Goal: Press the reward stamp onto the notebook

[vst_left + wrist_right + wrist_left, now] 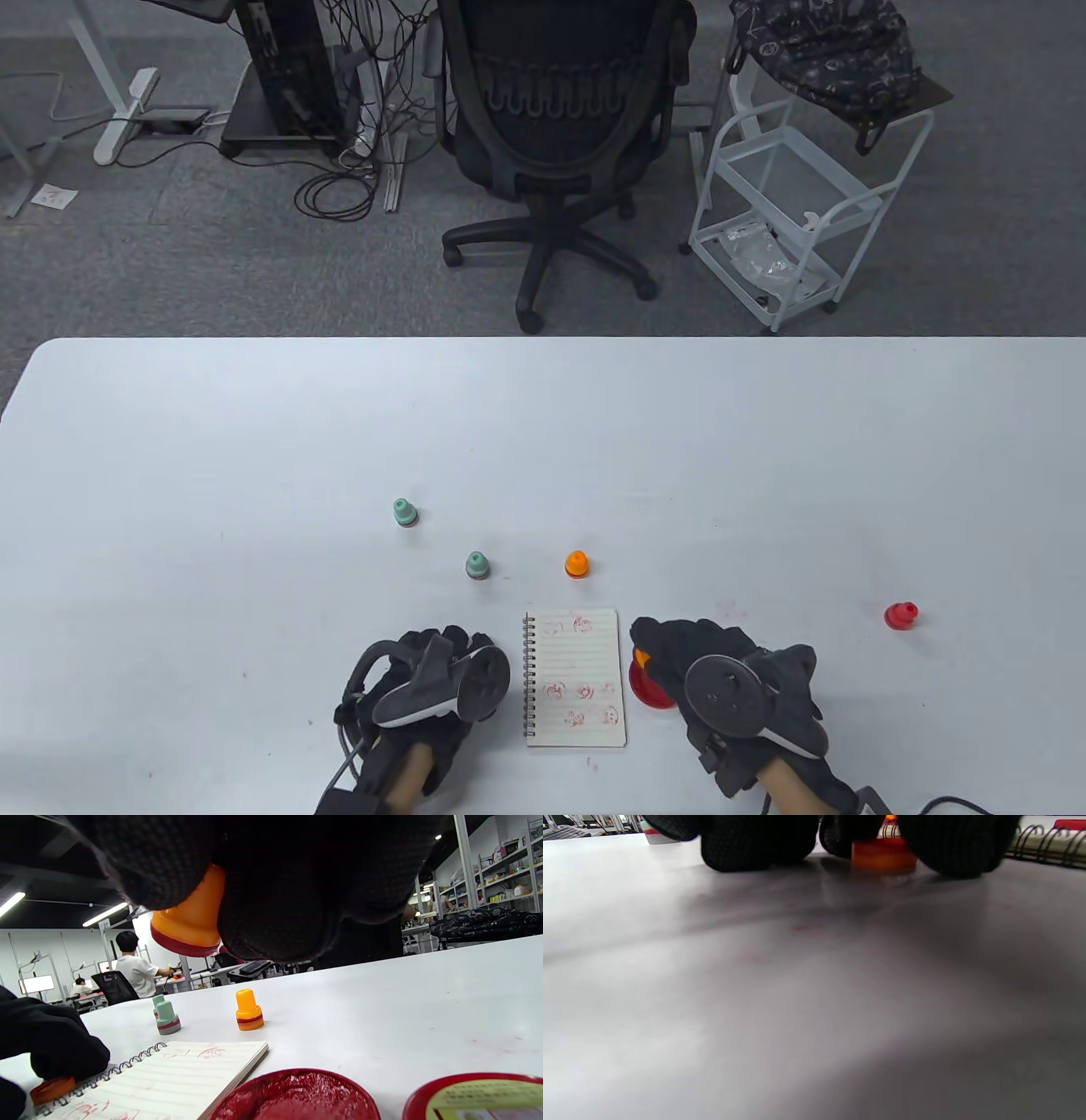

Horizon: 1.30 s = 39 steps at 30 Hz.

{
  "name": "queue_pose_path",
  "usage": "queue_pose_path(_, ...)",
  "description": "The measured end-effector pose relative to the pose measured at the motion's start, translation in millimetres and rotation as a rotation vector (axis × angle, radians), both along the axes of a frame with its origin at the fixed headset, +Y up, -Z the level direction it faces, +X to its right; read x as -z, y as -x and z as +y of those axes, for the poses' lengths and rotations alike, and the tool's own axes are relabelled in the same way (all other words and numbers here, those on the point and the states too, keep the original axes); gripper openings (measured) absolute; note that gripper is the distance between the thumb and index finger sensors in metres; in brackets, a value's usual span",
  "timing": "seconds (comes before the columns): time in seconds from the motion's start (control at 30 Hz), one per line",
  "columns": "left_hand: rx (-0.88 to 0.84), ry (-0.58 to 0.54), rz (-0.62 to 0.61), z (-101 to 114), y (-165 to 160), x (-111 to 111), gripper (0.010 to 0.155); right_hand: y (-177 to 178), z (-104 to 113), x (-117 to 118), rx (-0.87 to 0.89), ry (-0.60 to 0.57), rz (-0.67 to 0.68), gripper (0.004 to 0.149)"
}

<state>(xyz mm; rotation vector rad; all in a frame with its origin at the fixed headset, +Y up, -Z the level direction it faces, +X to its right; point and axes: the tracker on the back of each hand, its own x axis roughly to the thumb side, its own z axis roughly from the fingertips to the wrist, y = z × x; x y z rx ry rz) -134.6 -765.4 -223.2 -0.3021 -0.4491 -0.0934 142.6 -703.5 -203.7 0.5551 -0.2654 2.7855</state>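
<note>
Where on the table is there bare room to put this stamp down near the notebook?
Bare patches: right of the right hand, toward the lone red stamp; the whole far half of the table. Crowded: beside the notebook, with the left hand, ink pad, and the teal and orange stamps just beyond it.

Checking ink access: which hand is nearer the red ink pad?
Right. The right hand hovers directly over the red ink pad; the left hand rests beyond the notebook.
</note>
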Motion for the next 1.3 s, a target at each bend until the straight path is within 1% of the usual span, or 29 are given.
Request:
queue_pose_path(0.17, 0.042, 0.011, -0.003, 2.3, -5.7, 2.0, 0.065, 4.6, -1.5, -0.9, -0.017, 0.000, 0.018, 0.048)
queue_pose_path(0.27, 0.063, -0.027, -0.029, 3.4, -6.3, -0.7, 0.063, 5.4, -1.4, -1.3, -0.019, -0.002, 0.021, 0.048)
queue_pose_path(0.33, 0.041, -0.071, -0.032, 6.1, -3.7, -2.0, 0.064, 5.4, -1.8, -1.2, -0.015, -0.002, 0.022, 0.048)
queue_pose_path(0.47, -0.129, -0.093, 0.008, 11.4, 5.0, -1.5, 0.062, 6.6, -2.5, -1.2, -0.006, 0.002, 0.026, 0.048)
queue_pose_path(0.53, -0.181, -0.089, 0.011, 12.9, 7.9, 0.1, 0.062, 8.3, -2.7, -1.9, 0.002, 0.007, 0.034, 0.048)
queue_pose_path(0.67, -0.344, -0.096, -0.003, 16.5, 10.7, 0.2, 0.061, 13.3, -1.2, -5.1, 0.035, 0.009, 0.071, 0.048)
queue_pose_path(0.8, -0.499, -0.107, -0.016, 22.4, 7.4, -2.4, 0.061, 20.5, 0.2, -9.8, 0.146, 0.020, 0.094, 0.049)
queue_pose_path(0.83, -0.532, -0.106, -0.023, 24.0, 5.1, -3.5, 0.062, 23.4, 0.1, -10.9, 0.188, 0.041, 0.103, 0.050)
queue_pose_path(0.97, -0.616, -0.080, -0.054, 28.0, -3.6, -7.9, 0.070, 32.9, 0.3, -14.6, 0.269, 0.105, 0.158, 0.052)
queue_pose_path(1.03, -0.668, -0.063, -0.067, 29.6, -7.3, -10.4, 0.069, 37.2, 0.5, -17.0, 0.276, 0.114, 0.170, 0.054)
queue_pose_path(1.1, -0.733, -0.036, -0.086, 32.0, -11.1, -13.2, 0.065, 41.2, 1.3, -19.9, 0.288, 0.106, 0.179, 0.056)
queue_pose_path(1.2, -0.769, -0.047, -0.127, 36.1, -15.6, -16.8, 0.065, 44.1, 2.3, -22.4, 0.308, 0.106, 0.184, 0.057)
queue_pose_path(1.3, -0.774, -0.053, -0.155, 38.1, -18.7, -19.6, 0.067, 44.2, 2.9, -23.0, 0.315, 0.091, 0.194, 0.054)
